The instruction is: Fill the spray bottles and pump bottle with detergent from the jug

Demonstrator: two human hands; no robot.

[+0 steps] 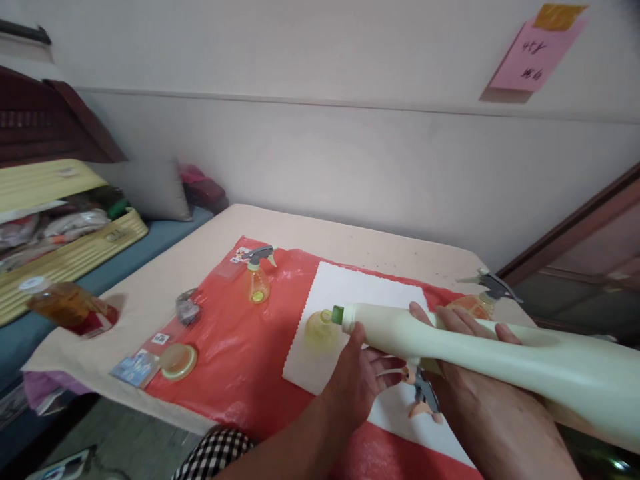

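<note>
- Right hand [467, 380] is gripping the jug [555, 367]; half-open left hand [367, 373] is steadying it
- Fast tipping could be spilling past the bottle [320, 335], seemingly below the nine-o'clock spout [337, 315]

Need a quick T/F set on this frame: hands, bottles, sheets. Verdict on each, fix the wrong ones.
1. The right hand holds the large pale bottle. True.
2. The left hand is at the large pale bottle's base. False: it is near the neck.
3. The large pale bottle's green mouth is close to the small round bottle. True.
4. The small round bottle has a spray head fitted. False: no spray head is on it.
5. The red sheet lies on top of the white sheet. False: the white one lies on the red.
6. A pink note is on the wall. True.
</note>
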